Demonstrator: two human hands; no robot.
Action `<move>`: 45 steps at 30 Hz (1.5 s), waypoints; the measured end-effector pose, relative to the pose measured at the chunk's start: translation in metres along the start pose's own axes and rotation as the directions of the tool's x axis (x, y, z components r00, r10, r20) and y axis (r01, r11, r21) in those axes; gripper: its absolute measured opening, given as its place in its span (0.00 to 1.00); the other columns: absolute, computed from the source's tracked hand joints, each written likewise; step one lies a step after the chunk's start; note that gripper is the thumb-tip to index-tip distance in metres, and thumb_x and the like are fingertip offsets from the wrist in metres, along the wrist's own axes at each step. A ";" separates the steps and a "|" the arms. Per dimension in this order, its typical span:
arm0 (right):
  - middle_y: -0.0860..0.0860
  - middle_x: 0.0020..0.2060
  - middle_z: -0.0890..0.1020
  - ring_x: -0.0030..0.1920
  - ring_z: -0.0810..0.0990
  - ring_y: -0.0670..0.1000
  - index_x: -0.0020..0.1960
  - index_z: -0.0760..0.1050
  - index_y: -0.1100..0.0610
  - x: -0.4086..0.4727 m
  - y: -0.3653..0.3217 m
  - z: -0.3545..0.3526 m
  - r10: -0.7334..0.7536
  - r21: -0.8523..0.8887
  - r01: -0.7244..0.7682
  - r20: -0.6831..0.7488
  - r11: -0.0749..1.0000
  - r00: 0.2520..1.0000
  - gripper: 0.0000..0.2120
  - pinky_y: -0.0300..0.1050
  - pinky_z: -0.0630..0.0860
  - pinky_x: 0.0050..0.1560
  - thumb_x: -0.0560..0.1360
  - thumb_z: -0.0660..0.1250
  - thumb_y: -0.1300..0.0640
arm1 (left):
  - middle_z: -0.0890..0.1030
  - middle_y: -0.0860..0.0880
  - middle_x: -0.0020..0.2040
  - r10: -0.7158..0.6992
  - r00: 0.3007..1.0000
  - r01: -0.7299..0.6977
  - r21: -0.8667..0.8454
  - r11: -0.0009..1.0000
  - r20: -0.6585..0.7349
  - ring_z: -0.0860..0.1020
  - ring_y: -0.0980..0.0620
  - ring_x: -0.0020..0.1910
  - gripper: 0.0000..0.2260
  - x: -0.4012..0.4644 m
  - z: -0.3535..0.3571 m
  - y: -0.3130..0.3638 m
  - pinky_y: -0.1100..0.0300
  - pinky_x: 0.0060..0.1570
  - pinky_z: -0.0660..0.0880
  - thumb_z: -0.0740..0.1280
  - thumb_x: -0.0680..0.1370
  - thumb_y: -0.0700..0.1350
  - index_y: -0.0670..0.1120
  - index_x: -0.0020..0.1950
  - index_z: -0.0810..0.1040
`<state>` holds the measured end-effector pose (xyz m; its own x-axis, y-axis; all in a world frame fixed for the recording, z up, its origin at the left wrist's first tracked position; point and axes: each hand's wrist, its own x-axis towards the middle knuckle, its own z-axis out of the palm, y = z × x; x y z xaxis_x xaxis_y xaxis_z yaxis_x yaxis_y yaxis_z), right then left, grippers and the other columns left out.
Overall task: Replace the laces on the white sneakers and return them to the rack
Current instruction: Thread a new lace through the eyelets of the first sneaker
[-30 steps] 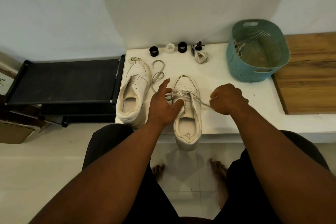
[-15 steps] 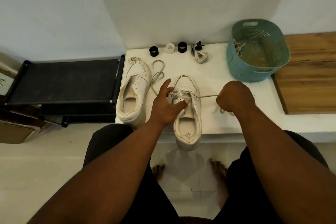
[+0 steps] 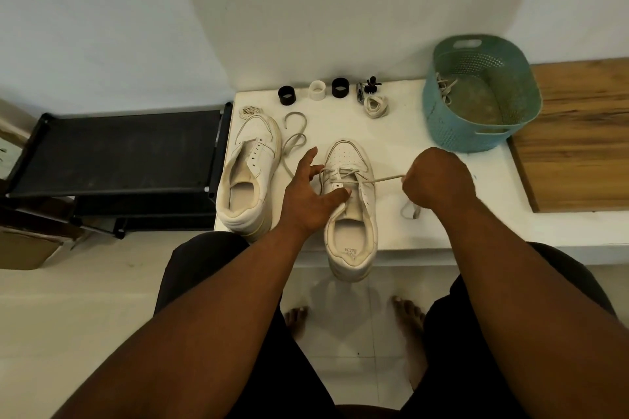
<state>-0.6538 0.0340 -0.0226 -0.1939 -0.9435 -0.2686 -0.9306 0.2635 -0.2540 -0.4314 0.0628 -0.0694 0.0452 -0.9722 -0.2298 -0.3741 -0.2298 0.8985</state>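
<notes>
Two white sneakers stand on the white table [image 3: 442, 224]. The right sneaker [image 3: 350, 211] is partly laced near its toe, heel over the table's front edge. My left hand [image 3: 308, 194] rests on its left side with fingers spread and the thumb pressing the tongue. My right hand [image 3: 437, 182] is a fist gripping the white lace [image 3: 383, 178], which runs taut from the eyelets to the right; its tail [image 3: 410, 211] lies on the table. The left sneaker [image 3: 250, 170] has no lace. A loose lace [image 3: 294, 139] lies between the two shoes.
A black shoe rack [image 3: 115, 153] stands left of the table. A teal basket [image 3: 476, 95] holding laces sits at the back right beside a wooden board [image 3: 578, 133]. Black and white rings [image 3: 315, 92], a coiled lace [image 3: 376, 105] and a small clip line the back edge.
My right hand has pulled the lace out to the right until it is taut. My left hand has stayed on the sneaker, its thumb shifting on the tongue.
</notes>
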 end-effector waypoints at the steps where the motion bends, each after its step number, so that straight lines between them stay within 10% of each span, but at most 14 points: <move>1: 0.54 0.44 0.80 0.51 0.80 0.58 0.41 0.74 0.56 0.000 0.002 -0.002 0.013 -0.011 -0.013 0.011 1.000 1.000 0.06 0.48 0.75 0.49 0.73 0.70 0.56 | 0.78 0.52 0.65 -0.003 1.000 0.003 -0.002 1.000 -0.001 0.73 0.57 0.65 0.49 0.000 0.000 0.000 0.58 0.66 0.68 0.77 0.63 0.61 0.57 0.80 0.60; 6: 0.52 0.67 0.77 0.67 0.75 0.54 0.61 0.83 0.51 -0.011 -0.017 0.008 -0.283 0.168 0.266 0.086 0.949 0.955 0.13 0.46 0.69 0.66 0.77 0.72 0.52 | 0.78 0.52 0.65 -0.020 1.000 0.020 0.001 1.000 -0.009 0.74 0.57 0.65 0.48 -0.002 0.001 0.004 0.58 0.67 0.69 0.75 0.62 0.62 0.57 0.80 0.60; 14: 0.52 0.40 0.82 0.44 0.80 0.55 0.46 0.84 0.56 0.001 -0.004 0.006 -0.078 -0.032 0.081 0.073 0.996 0.994 0.15 0.45 0.72 0.45 0.75 0.73 0.43 | 0.82 0.53 0.62 -0.061 0.994 0.069 0.080 0.994 -0.096 0.78 0.57 0.60 0.42 0.000 0.001 0.010 0.63 0.57 0.69 0.78 0.68 0.49 0.57 0.79 0.64; 22: 0.52 0.42 0.83 0.45 0.80 0.54 0.45 0.82 0.58 -0.013 -0.011 -0.010 -0.188 0.134 0.166 0.173 0.977 0.967 0.16 0.49 0.75 0.49 0.79 0.68 0.45 | 0.80 0.53 0.64 -0.043 0.991 0.060 0.127 0.990 -0.127 0.76 0.55 0.64 0.35 -0.002 -0.003 0.017 0.60 0.61 0.70 0.76 0.70 0.54 0.55 0.76 0.70; 25: 0.51 0.38 0.85 0.43 0.84 0.50 0.45 0.79 0.58 -0.029 -0.014 -0.028 -0.239 0.545 0.153 0.090 0.825 0.967 0.16 0.49 0.77 0.49 0.81 0.66 0.47 | 0.81 0.54 0.61 0.146 0.980 -0.126 0.151 0.981 -0.133 0.78 0.57 0.56 0.26 -0.005 -0.010 0.030 0.61 0.58 0.75 0.77 0.74 0.48 0.53 0.71 0.76; 30: 0.46 0.36 0.84 0.37 0.81 0.48 0.48 0.82 0.53 -0.049 -0.028 -0.031 -0.442 0.588 0.362 -0.008 0.724 0.897 0.05 0.49 0.79 0.44 0.81 0.68 0.55 | 0.84 0.57 0.54 0.460 0.875 -0.480 0.149 0.865 0.148 0.81 0.55 0.44 0.15 -0.018 -0.001 0.064 0.61 0.46 0.78 0.72 0.77 0.48 0.55 0.64 0.81; 38: 0.50 0.32 0.78 0.31 0.73 0.45 0.48 0.83 0.54 -0.033 0.007 -0.037 -0.183 0.636 0.250 -0.170 0.730 0.968 0.05 0.42 0.73 0.34 0.80 0.68 0.57 | 0.85 0.57 0.44 0.163 0.972 -0.153 0.073 0.986 -0.169 0.82 0.59 0.44 0.04 -0.001 0.005 0.054 0.52 0.53 0.80 0.73 0.78 0.46 0.51 0.51 0.86; 42: 0.40 0.36 0.79 0.38 0.77 0.42 0.47 0.82 0.51 -0.033 0.001 -0.024 -0.282 0.509 0.346 -0.201 0.789 0.938 0.05 0.39 0.69 0.41 0.79 0.69 0.58 | 0.81 0.58 0.61 0.281 0.959 -0.282 0.129 0.951 0.020 0.78 0.57 0.55 0.25 -0.003 0.002 0.061 0.62 0.57 0.77 0.72 0.70 0.44 0.56 0.67 0.80; 45: 0.38 0.38 0.80 0.42 0.78 0.40 0.47 0.83 0.51 -0.037 -0.013 -0.013 -0.375 0.456 0.433 -0.216 0.778 0.901 0.05 0.37 0.72 0.44 0.79 0.69 0.58 | 0.85 0.57 0.54 0.366 0.900 -0.403 0.133 0.905 0.239 0.81 0.59 0.53 0.19 -0.006 0.002 0.072 0.65 0.56 0.75 0.73 0.74 0.46 0.54 0.66 0.82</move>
<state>-0.6386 0.0630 0.0032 0.1077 -0.9927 0.0536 -0.6661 -0.1121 -0.7374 -0.4605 0.0519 -0.0046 -0.3172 -0.9478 0.0327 -0.4797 0.1901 0.8566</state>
